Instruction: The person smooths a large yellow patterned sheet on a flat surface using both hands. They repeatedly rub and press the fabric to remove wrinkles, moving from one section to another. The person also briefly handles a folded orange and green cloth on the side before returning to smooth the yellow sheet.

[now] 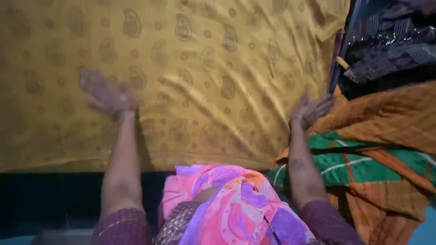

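Note:
A large yellow cloth [204, 68] with a paisley pattern lies spread flat and fills most of the view. My left hand [105, 94] rests flat on it at the left, fingers spread and blurred. At the cloth's right edge my right hand [311, 110] lies with its fingers apart, touching the cloth where it meets an orange fabric. Neither hand grips anything.
An orange and green striped fabric [386, 136] lies bunched at the right. Dark patterned cloths [390, 41] are stacked at the upper right. A pink and purple garment [231, 204] on my body shows at the bottom. A dark edge [45, 190] runs below the yellow cloth.

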